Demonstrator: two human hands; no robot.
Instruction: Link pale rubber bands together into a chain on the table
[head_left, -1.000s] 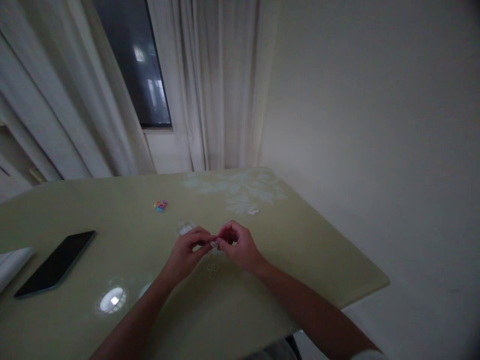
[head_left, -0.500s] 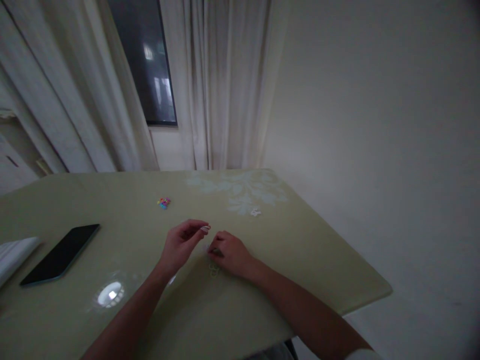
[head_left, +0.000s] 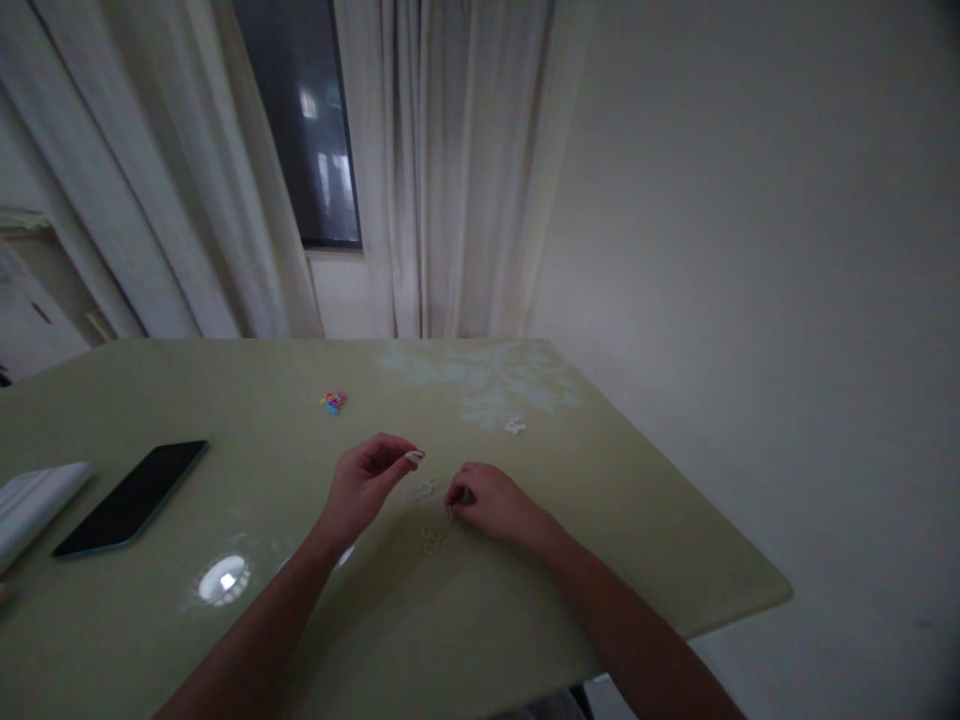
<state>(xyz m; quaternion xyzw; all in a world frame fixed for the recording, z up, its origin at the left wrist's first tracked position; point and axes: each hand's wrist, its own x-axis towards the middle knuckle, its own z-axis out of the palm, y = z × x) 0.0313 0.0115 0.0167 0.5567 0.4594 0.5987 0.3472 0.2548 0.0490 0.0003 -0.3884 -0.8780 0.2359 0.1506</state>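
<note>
1. Plain wall (head_left: pixel 712 250) and pale curtains (head_left: pixel 450 180) stand beyond my table, with a dark window (head_left: pixel 307 130) between the drapes.
2. Under my arms spreads the greenish tabletop (head_left: pixel 600 560), glossy enough to mirror a light.
3. To my left lies a black tablet (head_left: pixel 135 500), near a white object (head_left: pixel 37 500) cut off by the view's edge.
4. My left hand (head_left: pixel 375 475), raised over the table, pinches a small white piece (head_left: pixel 413 456) between thumb and fingertips.
5. My right hand (head_left: pixel 487 500) rests low, its fingertips bunched near the surface (whether they grip anything, I can't tell).
6. Pale rings (head_left: pixel 432 541) lie between my forearms; a colourful pile (head_left: pixel 334 402) and some white bits (head_left: pixel 514 426) sit farther off.
7. That white piece looks light, thin and probably bendy, perhaps slippery; its edge suits a gentle fingertip pinch.
</note>
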